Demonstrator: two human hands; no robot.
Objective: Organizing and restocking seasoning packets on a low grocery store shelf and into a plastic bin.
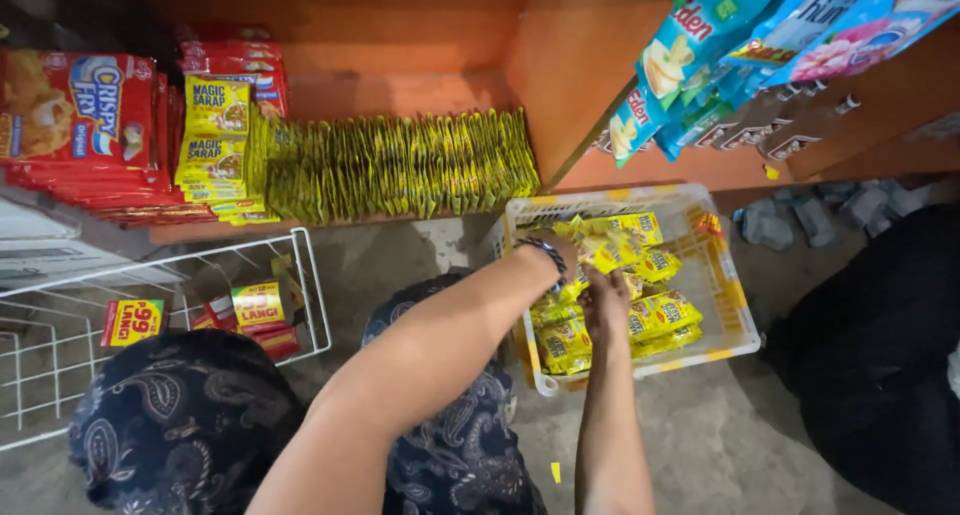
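Yellow seasoning sachets (655, 310) piled loose in a white plastic basket (735, 305) on the concrete floor (700, 445), just below the orange wooden shelf (420, 90). Both hands down in the basket among the sachets: left hand (570, 260), beaded bracelet (545, 255) on wrist, fingers closed on a bunch of yellow sachets (612, 247) held up over the pile; right hand (605, 305) next to it, touching the pile, fingers mostly hidden, cannot tell if apart or together. On the shelf, a long upright row of same yellow sachets (400, 165), stacked yellow packs (215, 145) and red breading-mix packs (80, 125) further left. White wire basket (310, 295) on floor at left with red-yellow packs. Blue sachet strips (690, 50) hang top right
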